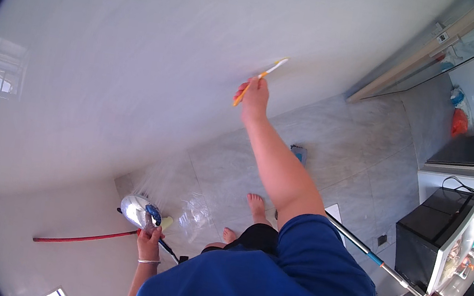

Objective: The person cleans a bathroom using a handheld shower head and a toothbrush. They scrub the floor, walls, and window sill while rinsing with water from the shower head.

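Observation:
My right hand [255, 98] grips a slim yellow-and-white brush, like a toothbrush [274, 66], with its head at or close to the pale glossy wall [139, 66]. Whether the bristles touch the wall cannot be made out. Lower left, my left hand [148, 243] is closed around the handle of a chrome shower head [134, 209]. Fine jets of water leave it towards the foot of the wall. A dark blue patch shows on the chrome.
Wet grey floor tiles [225, 164] carry a small grey-blue object [298, 154] and a drain [382, 240]. A red pole [86, 237] lies left. A telescopic pole [359, 244] slants right, near a dark boxy appliance [424, 224]. A red bag [459, 122] sits beyond the door frame [413, 59].

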Available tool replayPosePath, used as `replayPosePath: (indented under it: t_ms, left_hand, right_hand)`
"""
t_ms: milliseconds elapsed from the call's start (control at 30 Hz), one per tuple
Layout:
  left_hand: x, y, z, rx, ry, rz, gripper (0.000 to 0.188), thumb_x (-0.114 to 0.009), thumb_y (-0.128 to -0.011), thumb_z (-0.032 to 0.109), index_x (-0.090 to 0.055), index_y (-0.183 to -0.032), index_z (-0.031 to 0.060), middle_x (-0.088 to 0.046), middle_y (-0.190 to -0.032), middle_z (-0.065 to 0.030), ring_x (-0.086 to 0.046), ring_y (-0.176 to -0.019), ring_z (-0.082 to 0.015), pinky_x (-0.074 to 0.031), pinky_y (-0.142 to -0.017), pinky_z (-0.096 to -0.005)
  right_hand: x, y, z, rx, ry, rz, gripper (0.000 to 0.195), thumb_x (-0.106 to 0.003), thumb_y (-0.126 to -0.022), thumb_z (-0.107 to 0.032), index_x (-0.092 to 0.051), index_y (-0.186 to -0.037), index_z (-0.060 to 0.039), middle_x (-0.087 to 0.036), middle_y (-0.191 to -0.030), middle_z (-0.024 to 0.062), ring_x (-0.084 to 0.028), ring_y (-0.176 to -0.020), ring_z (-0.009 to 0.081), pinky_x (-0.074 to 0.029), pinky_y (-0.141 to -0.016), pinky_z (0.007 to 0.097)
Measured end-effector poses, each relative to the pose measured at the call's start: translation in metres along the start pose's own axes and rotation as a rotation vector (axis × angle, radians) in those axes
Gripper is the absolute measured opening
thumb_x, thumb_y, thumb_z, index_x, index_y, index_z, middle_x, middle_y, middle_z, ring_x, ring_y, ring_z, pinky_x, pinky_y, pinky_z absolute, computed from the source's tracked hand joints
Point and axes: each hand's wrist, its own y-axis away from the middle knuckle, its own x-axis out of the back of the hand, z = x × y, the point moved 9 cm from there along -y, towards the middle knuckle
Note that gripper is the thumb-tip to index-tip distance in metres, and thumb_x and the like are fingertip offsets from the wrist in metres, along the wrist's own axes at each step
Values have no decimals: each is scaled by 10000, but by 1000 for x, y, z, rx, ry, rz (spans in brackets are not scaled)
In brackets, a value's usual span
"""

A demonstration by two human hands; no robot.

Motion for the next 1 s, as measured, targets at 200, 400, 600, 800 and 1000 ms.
replayPosePath:
  t_ms: [200, 400, 600, 800, 1000]
  left_hand:
    - [1, -6, -5, -9, -19, 6, 159, -669, -844, 116, -572, -908, 8, -591, -736, -23, -546, -659, -106, -448, -659, -247]
    - [-1, -5, 2, -7, -10, 17, 155, -663, -851, 123, -562, -872, 8, -588, -718, -33, -545, -647, -114, -445, -648, -246]
    - [-5, -4, 11, -56, -20, 14, 161, -669, -849, 147, -561, -863, 28, -594, -704, -31, -528, -600, -96, -433, -579, -228]
    - [-14, 0, 27, -17, -160, 28, 197, -679, -845, 210, -572, -868, 47, -597, -678, -22, -449, -470, -62, -327, -403, -193]
    - [-9, 2, 23, -13, -106, 26, 164, -671, -849, 166, -574, -868, 36, -598, -687, -27, -521, -565, -89, -411, -521, -214]
  right_hand:
    - [4, -7, -5, -11, -1, -31, 192, -375, -979, -219, -422, -865, -71, -479, -637, 62, -485, -468, 173, -441, -419, 328]
    - [41, -53, -47, 82, 20, -26, 203, -380, -985, -236, -437, -879, -72, -487, -645, 61, -490, -487, 168, -453, -435, 330]
    - [21, -16, -16, -73, 49, -75, 217, -369, -981, -243, -436, -869, -70, -499, -640, 57, -488, -488, 178, -441, -444, 327]
    - [65, -68, -59, 55, 29, -43, 196, -401, -979, -230, -439, -872, -71, -502, -623, 59, -499, -461, 184, -439, -405, 337]
    - [66, -70, -67, 42, -7, -60, 219, -405, -978, -260, -464, -873, -76, -506, -640, 71, -521, -502, 198, -462, -429, 353]
